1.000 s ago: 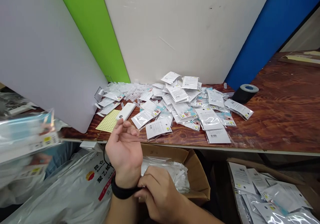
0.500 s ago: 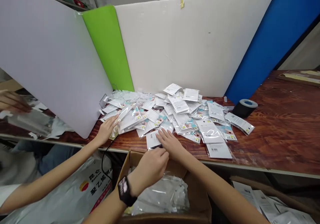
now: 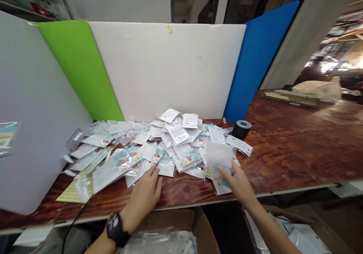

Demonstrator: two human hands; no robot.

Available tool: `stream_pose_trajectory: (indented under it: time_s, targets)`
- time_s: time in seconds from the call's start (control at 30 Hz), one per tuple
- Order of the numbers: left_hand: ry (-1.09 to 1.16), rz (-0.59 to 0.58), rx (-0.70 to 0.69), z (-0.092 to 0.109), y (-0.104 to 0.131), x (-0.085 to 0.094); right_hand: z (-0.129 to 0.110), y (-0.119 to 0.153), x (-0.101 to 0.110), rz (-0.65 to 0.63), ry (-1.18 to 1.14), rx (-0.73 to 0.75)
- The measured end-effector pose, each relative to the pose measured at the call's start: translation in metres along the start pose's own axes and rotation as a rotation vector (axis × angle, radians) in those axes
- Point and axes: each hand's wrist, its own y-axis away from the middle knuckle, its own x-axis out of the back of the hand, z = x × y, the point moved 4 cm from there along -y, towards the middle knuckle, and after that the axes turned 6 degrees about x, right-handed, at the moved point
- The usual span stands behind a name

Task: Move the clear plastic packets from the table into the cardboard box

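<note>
Across the table lies a heap of clear packets with printed white cards. My left hand, with a black smartwatch on its wrist, rests at the front edge of the heap, fingers apart and holding nothing. At the right of the heap, my right hand has thumb and fingers on a packet that is blurred by motion. Small translucent pieces are piled at the back left. A yellow dotted sheet lies at the front left.
White, green and blue panels surround the work area. A black tape roll stands to the right. Below the table edge are an open carton of clear bags and another box of packets.
The view has turned right. My hands have moved apart, my left away from the packet, my right to the heap's right side. The other person's arm at the left is out of view.
</note>
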Motion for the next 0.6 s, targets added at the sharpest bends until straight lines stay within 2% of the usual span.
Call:
stream_pose_trajectory:
  time_s: [0.03,0.1,0.17,0.27,0.33,0.4,0.5,0.6]
  targets:
    - [0.160,-0.067,0.092,0.004,-0.002,-0.008,0.008,-0.007,0.018,0.076,-0.081,-0.107]
    - [0.458,-0.222,0.280,0.018,-0.006,-0.029,0.021,-0.018,0.037,0.087,-0.171,-0.235]
    - [0.652,-0.367,0.417,0.043,-0.012,-0.054,0.030,-0.027,0.039,0.000,-0.210,-0.318]
    - [0.837,-0.524,0.524,0.088,-0.026,-0.092,0.040,-0.036,0.022,-0.101,-0.249,-0.393]
    - [0.958,-0.573,0.566,0.112,-0.036,-0.113,0.045,-0.041,0.010,-0.119,-0.258,-0.393]
    - [1.029,-0.604,0.592,0.129,-0.043,-0.127,0.049,-0.044,0.005,-0.104,-0.259,-0.374]
    - [1.062,-0.632,0.605,0.138,-0.046,-0.140,0.052,-0.044,0.008,-0.045,-0.269,-0.324]
    - [1.082,-0.591,0.574,0.137,-0.041,-0.144,0.051,-0.036,0.015,-0.018,-0.316,-0.295]
